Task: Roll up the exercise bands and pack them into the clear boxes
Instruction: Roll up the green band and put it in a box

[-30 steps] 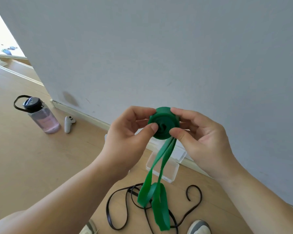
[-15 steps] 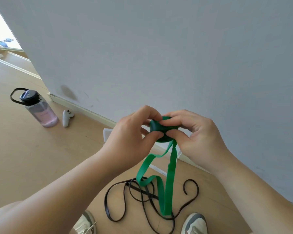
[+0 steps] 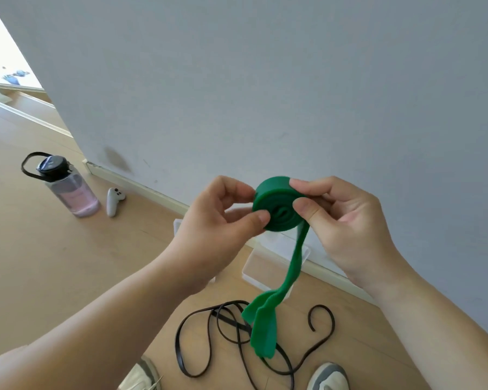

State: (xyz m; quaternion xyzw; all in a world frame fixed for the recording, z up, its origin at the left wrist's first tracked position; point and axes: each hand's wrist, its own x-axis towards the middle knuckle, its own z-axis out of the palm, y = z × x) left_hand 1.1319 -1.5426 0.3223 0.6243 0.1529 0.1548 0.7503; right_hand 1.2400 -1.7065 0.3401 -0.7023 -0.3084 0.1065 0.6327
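Head view: both hands are clamped on the green band [image 3: 275,199], held in the air above the clear boxes [image 3: 261,267] on the floor; the left hand [image 3: 214,229] pinches the coil's left rim and the right hand [image 3: 350,220] grips its right side; the loose tail hangs over the black band [image 3: 231,322]. To wind well, I judge, keep the layers flush and the tail taut and untwisted. Against half a second ago, the fingers have uncovered the coil, whose face now shows, and the tail's strands hang closer together.
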